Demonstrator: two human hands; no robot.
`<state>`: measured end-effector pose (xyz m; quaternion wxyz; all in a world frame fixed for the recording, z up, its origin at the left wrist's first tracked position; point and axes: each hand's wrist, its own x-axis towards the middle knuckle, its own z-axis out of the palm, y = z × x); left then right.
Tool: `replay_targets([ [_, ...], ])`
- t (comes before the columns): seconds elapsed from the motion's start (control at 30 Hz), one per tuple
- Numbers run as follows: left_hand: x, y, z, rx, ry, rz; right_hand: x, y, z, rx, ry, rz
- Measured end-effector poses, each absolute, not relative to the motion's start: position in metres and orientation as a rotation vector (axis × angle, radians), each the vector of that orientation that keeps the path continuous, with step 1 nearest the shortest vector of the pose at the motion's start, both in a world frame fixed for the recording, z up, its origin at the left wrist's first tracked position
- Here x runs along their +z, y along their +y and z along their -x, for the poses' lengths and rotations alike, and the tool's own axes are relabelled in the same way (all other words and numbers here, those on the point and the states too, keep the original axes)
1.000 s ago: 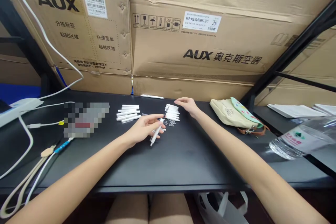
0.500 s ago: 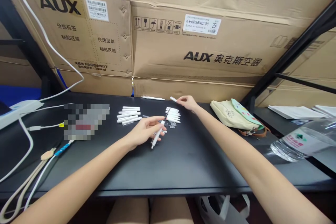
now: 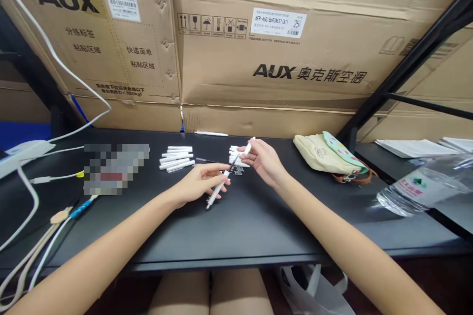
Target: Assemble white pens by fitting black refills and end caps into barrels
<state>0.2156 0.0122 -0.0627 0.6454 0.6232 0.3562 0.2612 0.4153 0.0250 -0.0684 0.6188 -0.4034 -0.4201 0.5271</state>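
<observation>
Brown printed cardboard boxes (image 3: 218,78) are stood along the far side of the flat black surface (image 3: 251,226). Near the centre, a slim white plastic pen barrel (image 3: 217,194), with a thin dark refill (image 3: 232,166) protruding, is held tilted in the left hand (image 3: 200,183). A small white tapered pen part (image 3: 249,147) is pinched in the right hand (image 3: 269,163), by the refill's far end; whether they are touching cannot be told. White plastic tubes (image 3: 176,158) are laid farther left.

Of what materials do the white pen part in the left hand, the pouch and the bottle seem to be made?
White pen part: probably plastic, smooth-looking, as its plain white surface suggests.
Pouch: likely fabric, matte, judging by its soft, slumped shape.
Bottle: clear and glossy, probably plastic, being see-through with bright reflections; glass remains possible.
</observation>
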Motion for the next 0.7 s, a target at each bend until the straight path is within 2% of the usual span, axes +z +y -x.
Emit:
replay_targets([
  [0.33, -0.061, 0.011, -0.217, 0.529, 0.822, -1.445, -0.064, 0.016, -0.405, 1.008, -1.024, 1.001],
  [0.7, -0.065, 0.013, -0.217, 0.523, 0.799, -1.452, -0.07, 0.015, -0.402, 1.057, -1.111, 1.028],
])
